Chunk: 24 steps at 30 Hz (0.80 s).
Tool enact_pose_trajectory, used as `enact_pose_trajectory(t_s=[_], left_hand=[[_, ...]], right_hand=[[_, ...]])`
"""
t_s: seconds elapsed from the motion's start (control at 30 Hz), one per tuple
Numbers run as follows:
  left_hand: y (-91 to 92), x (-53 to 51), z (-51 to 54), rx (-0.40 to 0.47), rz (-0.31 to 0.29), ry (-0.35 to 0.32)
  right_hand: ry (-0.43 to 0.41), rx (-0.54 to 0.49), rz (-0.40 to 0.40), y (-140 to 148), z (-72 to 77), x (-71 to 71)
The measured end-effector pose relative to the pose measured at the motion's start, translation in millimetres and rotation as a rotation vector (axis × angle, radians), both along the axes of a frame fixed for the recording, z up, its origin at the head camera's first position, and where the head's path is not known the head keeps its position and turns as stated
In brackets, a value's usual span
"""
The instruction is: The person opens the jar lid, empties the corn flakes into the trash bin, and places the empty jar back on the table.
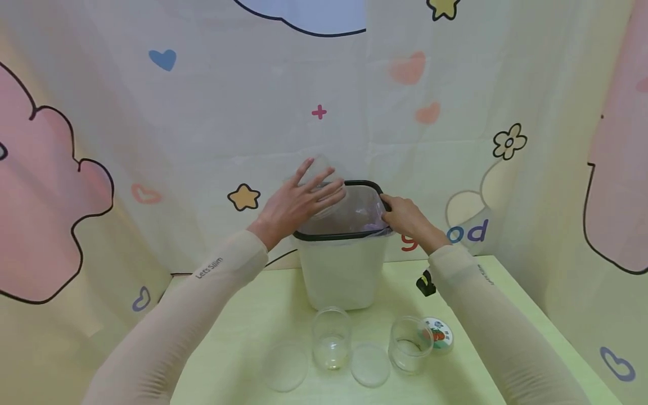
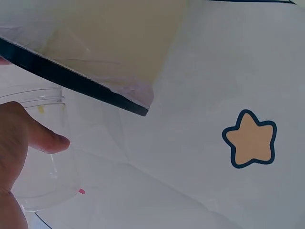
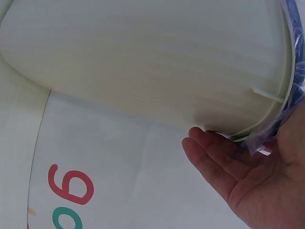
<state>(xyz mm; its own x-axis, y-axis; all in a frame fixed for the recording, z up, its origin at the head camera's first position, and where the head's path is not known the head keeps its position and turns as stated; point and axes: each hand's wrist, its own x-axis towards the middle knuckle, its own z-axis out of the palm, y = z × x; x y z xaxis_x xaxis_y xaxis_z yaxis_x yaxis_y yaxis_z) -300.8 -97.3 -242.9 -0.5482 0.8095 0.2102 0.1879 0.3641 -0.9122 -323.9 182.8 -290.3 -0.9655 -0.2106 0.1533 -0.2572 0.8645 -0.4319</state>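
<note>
My left hand (image 1: 304,199) holds a clear plastic jar (image 2: 50,174) beside and above the left rim of a white trash bin (image 1: 344,273). In the left wrist view the thumb lies across the jar's side, below its threaded neck; the other fingers are mostly hidden there. The bin has a black rim ring (image 1: 334,237) and a thin translucent liner bag (image 1: 361,216). My right hand (image 1: 405,216) grips the rim on the right, with its fingers against the outer wall in the right wrist view (image 3: 257,171).
In front of the bin, two more clear jars (image 1: 331,337) stand on the pale table (image 1: 223,332). Two clear round lids (image 1: 284,368) lie by them, and a printed round lid (image 1: 439,333) is behind the right jar. A patterned cloth (image 1: 253,112) hangs close behind the bin.
</note>
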Motion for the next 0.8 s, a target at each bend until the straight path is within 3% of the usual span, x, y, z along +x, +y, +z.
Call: enact_pose_trajectory(t_s=[0.37,0.8], left_hand=[[-3.2,1.9,-1.8,0.387,-0.106,-0.129],[-9.3,10.5,-2.7,0.564,-0.141,-0.123]], right_hand=[[-0.015,-0.01,-0.001,1.2,0.3,0.4],[0.046,0.041,-0.009,-0.2,2.1,3.5]])
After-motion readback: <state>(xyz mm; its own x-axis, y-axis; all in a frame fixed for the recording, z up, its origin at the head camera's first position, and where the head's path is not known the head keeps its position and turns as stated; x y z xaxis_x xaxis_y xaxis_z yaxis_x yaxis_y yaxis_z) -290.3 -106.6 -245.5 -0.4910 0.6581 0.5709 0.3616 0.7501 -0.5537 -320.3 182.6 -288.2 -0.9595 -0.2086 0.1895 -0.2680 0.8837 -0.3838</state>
